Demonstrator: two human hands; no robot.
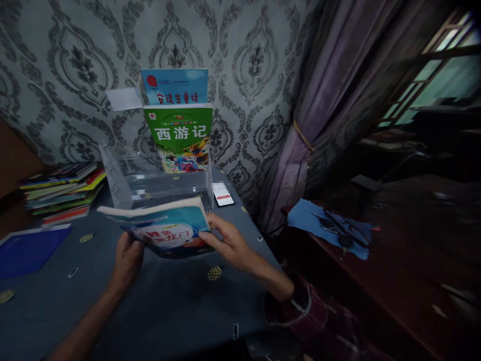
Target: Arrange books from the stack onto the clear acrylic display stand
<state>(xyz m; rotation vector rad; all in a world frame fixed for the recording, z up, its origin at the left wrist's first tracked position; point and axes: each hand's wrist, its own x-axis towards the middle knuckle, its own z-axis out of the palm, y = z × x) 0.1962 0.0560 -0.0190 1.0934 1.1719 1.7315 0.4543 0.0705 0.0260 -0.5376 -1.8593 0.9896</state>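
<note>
Between my two hands a thin blue paperback book is held tilted above the table, its cover with red lettering turned up toward me. My left hand grips its lower left edge, part of the fingers hidden under it. On the right edge my right hand is closed, thumb on the cover. Just beyond stands a clear plastic book rack. At its back a green book stands upright, with a light blue book rising behind it.
A stack of books lies at the left, near a dark blue folder. A phone rests right of the rack. Past the table's right edge, a blue cloth with dark tools lies on a reddish-brown surface. A tied curtain hangs behind.
</note>
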